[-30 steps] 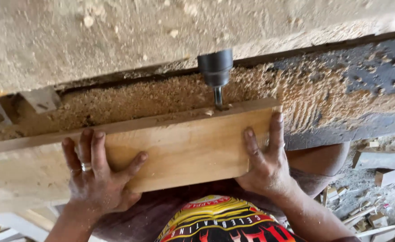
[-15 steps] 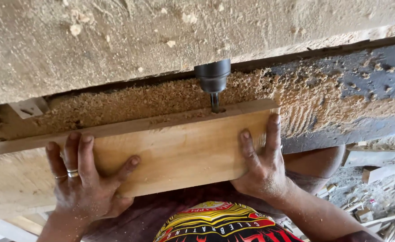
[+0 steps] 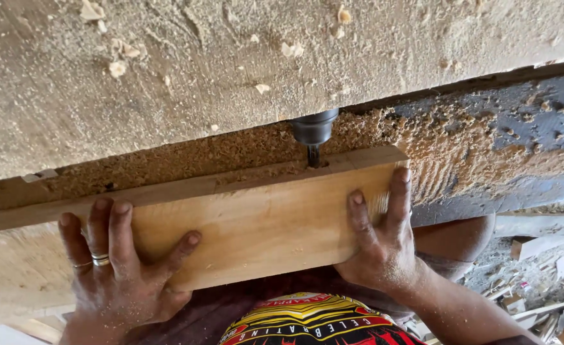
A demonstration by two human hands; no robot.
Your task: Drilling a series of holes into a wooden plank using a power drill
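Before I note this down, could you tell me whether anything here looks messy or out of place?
Sawdust lies heaped along the machine table behind the wooden board, right up to the cutter bit. Both hands press flat on the board. Nothing looks broken.

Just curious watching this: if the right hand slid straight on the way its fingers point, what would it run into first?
Probably the board's far edge, then the sawdust heaped behind it; the right hand points just right of the bit. Depth is unclear.

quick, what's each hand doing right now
Left hand: open, fingers spread, pressed flat on the wooden board.
Right hand: open, flat on the board's right end, below the drill bit.
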